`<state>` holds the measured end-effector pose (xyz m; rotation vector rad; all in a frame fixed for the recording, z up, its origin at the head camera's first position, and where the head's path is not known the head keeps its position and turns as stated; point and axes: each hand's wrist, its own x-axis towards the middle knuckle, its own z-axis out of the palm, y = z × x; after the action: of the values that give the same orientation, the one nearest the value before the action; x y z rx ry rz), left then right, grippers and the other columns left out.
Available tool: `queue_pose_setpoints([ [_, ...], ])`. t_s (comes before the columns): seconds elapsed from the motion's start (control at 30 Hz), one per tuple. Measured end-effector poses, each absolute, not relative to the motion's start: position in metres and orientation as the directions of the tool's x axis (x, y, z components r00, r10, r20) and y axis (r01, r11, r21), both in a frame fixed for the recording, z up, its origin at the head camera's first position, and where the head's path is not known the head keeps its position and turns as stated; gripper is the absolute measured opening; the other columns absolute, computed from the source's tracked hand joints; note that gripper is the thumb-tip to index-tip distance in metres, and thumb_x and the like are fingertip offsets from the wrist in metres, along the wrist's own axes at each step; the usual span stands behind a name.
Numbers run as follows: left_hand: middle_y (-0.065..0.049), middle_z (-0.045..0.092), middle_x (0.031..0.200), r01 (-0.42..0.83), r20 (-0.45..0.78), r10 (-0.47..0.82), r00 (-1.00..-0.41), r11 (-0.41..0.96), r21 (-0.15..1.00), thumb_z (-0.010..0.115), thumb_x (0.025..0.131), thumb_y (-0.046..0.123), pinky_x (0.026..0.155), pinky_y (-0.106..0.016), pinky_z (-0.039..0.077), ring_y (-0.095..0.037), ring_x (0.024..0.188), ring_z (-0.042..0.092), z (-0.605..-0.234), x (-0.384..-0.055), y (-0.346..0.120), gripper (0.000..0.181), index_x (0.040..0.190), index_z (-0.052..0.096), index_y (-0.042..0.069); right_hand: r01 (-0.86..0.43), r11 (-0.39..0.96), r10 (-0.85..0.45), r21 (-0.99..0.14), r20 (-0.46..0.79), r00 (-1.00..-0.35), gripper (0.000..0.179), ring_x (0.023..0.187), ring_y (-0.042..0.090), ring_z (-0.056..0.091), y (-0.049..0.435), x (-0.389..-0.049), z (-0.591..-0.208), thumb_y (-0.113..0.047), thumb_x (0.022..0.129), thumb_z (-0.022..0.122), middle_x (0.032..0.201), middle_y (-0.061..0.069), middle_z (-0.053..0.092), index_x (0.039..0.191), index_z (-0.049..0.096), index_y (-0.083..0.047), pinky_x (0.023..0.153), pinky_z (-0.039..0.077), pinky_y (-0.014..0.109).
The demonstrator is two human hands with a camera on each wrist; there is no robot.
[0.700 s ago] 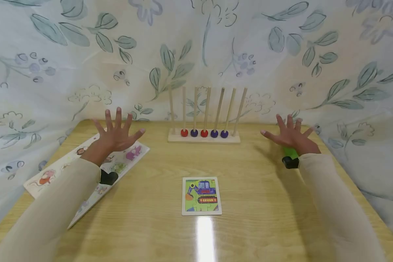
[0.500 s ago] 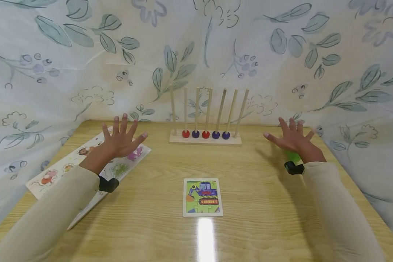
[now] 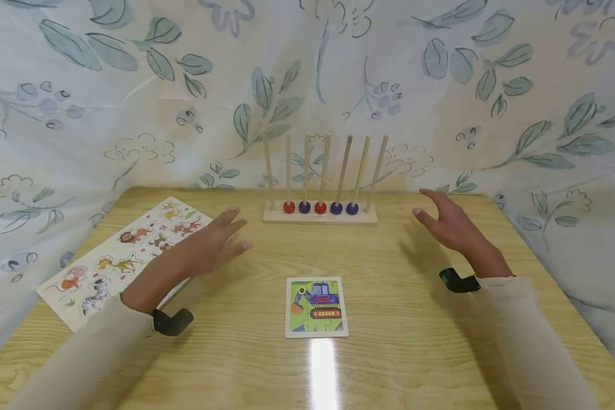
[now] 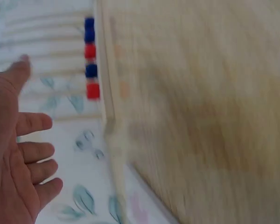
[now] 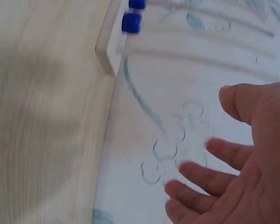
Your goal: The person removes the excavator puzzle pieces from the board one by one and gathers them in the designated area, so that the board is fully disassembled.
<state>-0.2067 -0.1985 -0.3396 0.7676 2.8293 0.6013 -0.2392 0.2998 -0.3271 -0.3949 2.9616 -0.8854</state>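
Observation:
Both hands hover above a wooden table (image 3: 389,319), holding nothing. My left hand (image 3: 210,245) is open with fingers stretched toward the middle, just right of an animal puzzle board (image 3: 118,256); the left wrist view shows the left hand (image 4: 18,158) with relaxed fingers. My right hand (image 3: 448,225) is open at the right; in the right wrist view the right hand (image 5: 238,168) has spread fingers. A small excavator puzzle (image 3: 316,306) lies at the table's front centre between the hands. A wooden peg rack (image 3: 320,213) with red and blue beads stands at the back.
A floral cloth (image 3: 307,85) hangs behind and around the table. Each wrist wears a black camera mount (image 3: 171,322). A glare streak (image 3: 322,370) lies on the table below the small puzzle. The rack's beads (image 4: 89,56) show blurred in the left wrist view.
My left hand moved right and down, off the animal board toward the centre. My right hand turned edge-on and drew in slightly. The green object under the right wrist is out of sight now.

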Motion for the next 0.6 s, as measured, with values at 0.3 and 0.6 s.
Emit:
queue_pose_setpoints([
  [0.3,-0.015,0.034,0.154,0.568,0.034,0.613,-0.790,0.708,0.419,0.054,0.101,0.032,0.109,-0.050,0.032,-0.033,0.139,0.032,-0.343,-0.173,-0.172,0.050,0.139,0.051,-0.001,-0.350,0.774,-0.358,-0.527,0.091,-0.929,0.048,0.130,0.045,0.040,0.268,-0.225,-0.335,-0.029,0.105,0.045,0.141,0.026,0.046,0.139,0.048,0.005,0.100,0.035,0.062],
  [0.6,-0.010,0.047,0.145,0.666,0.052,0.739,-0.672,0.571,0.480,0.055,0.099,0.009,0.105,-0.044,0.039,-0.028,0.133,0.044,-0.350,-0.141,-0.157,0.031,0.129,0.062,0.002,-0.415,0.730,-0.436,-0.544,0.098,-0.895,0.037,0.126,0.041,0.047,0.244,-0.220,-0.343,-0.018,0.103,0.049,0.131,0.024,0.056,0.130,0.057,0.007,0.100,0.039,0.059],
])
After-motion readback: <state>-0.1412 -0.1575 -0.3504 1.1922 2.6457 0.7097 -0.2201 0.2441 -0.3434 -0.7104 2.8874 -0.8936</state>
